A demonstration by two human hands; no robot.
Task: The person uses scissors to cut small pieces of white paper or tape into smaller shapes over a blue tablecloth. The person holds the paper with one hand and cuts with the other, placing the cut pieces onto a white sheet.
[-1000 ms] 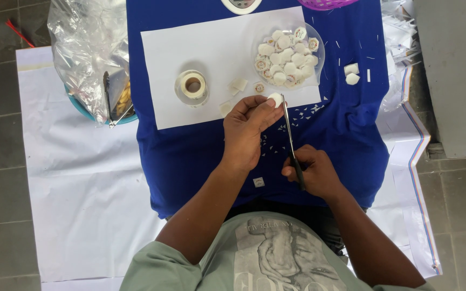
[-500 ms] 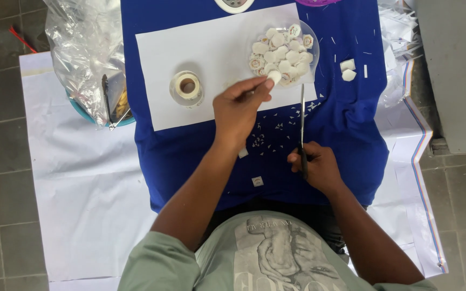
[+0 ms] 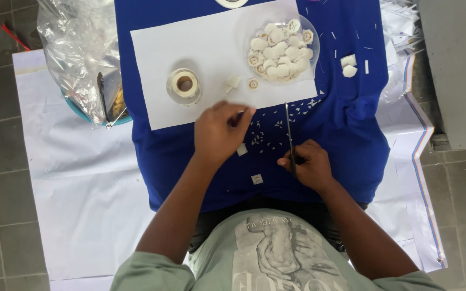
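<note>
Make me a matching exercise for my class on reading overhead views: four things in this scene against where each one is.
Things:
1. scissors
2. roll of tape
3. round white cutouts
4. crumpled plastic bag

Places:
A. heaped in the clear dish
B. on the white paper, left of the dish
C. in the right hand
D. far left, beside the blue cloth

Pairs: 1-C, 2-B, 3-A, 4-D

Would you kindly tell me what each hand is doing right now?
Left hand: curled loosely over the blue cloth; whether it holds anything cannot be told.
Right hand: closed on the scissors.
</note>
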